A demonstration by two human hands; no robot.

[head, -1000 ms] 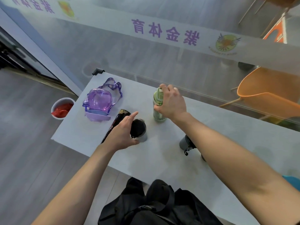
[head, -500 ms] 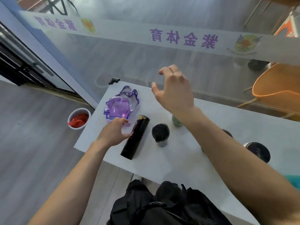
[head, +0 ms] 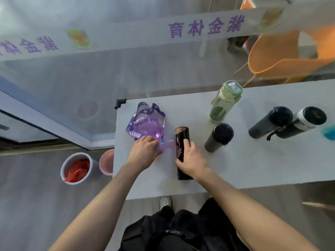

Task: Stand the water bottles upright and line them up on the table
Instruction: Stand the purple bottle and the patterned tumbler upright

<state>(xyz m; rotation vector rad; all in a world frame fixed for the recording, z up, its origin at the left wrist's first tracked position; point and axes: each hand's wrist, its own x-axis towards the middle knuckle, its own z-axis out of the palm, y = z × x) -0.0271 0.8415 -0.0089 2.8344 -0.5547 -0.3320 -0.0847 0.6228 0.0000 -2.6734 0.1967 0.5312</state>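
Note:
On the white table (head: 253,165) a slim black patterned flask (head: 181,142) lies flat, and my right hand (head: 192,160) grips its lower half. Just left of it a purple see-through bottle (head: 145,124) with a strap lies on its side; my left hand (head: 145,153) closes over its lilac lid end. A green clear bottle (head: 225,102) stands upright at the back. A dark tumbler (head: 218,137) stands in front of it. Further right stand a navy bottle (head: 270,122) and a black bottle with a white band (head: 302,122).
A glass partition with purple lettering runs behind the table. An orange chair (head: 282,55) sits beyond it at the right. On the floor at the left stand a white bucket (head: 77,168) of red material and a pink cup (head: 107,164). A teal object (head: 329,133) shows at the right edge.
My right hand left the green bottle and came down onto the lying black flask. My left hand moved from the flask onto the purple bottle's lid. The view swung left and downward.

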